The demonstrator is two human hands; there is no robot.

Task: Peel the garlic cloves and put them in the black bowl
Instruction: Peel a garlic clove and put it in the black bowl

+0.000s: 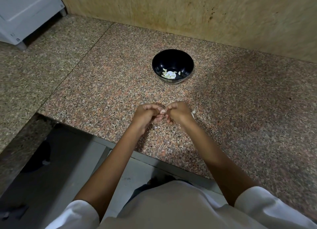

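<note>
Speckled granite countertop (240,108): carries the black bowl (171,57), which stands well beyond the hands. Left hand (145,115) and right hand (178,114): together near the counter's front edge, fingers curled, both pinching one garlic clove (163,111), pale with pinkish skin. Peeled cloves (169,75): cream-white crescents lying in the bowl bottom. A white skin scrap (193,112) lies just beside the right hand.

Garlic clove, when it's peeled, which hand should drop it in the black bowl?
Probably the right hand. Both hands pinch the garlic clove, but the black bowl sits almost straight ahead of the right one; the left hand would reach across.
</note>
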